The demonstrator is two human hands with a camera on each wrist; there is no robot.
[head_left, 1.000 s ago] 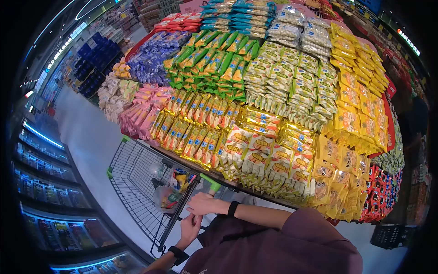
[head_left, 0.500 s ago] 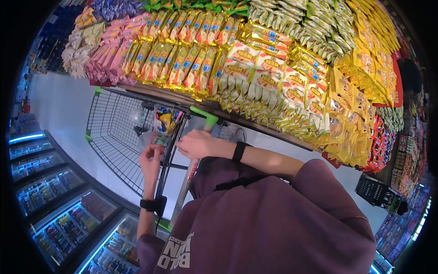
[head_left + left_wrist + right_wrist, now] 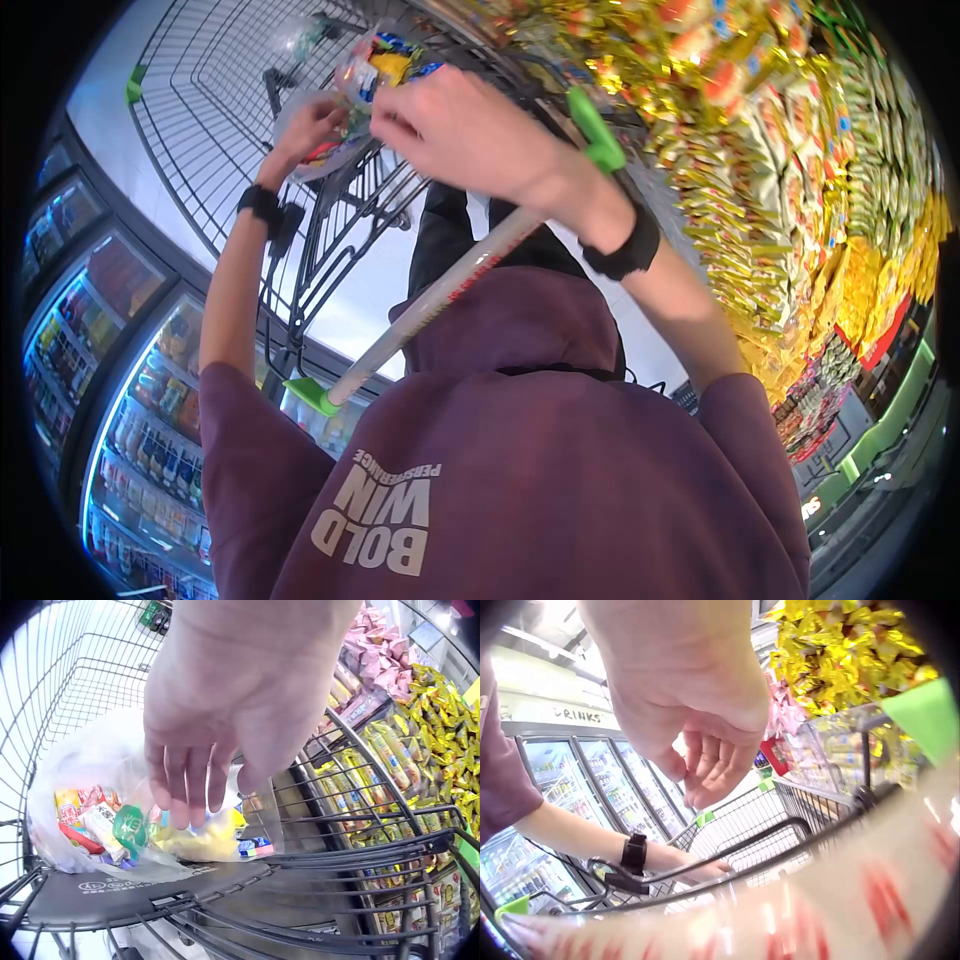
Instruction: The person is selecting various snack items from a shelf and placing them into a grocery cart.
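Note:
My left hand point(image 3: 310, 130) reaches over the child-seat end of a shopping cart point(image 3: 190, 150), at a clear plastic bag point(image 3: 97, 754). In the left wrist view its fingers hang down, loosely extended, with the fingertips right at the bag's packets. Colourful snack packets point(image 3: 90, 817) show through the plastic, one with a green round label point(image 3: 131, 826). My right hand point(image 3: 450, 130) hovers above the cart's handlebar point(image 3: 440, 295), a little behind the bag. Its fingers point(image 3: 712, 761) are loosely bent and hold nothing.
Stacked snack packets in gold wrappers point(image 3: 720, 180) fill a display along the right side. Glass-door drink fridges point(image 3: 150, 430) line the left. The cart's green end caps point(image 3: 600, 130) stick out near my right wrist.
My hands were together near the handlebar a second ago and have moved apart. The left went forward to the bag, the right forward over the cart. The head view has tilted down and turned.

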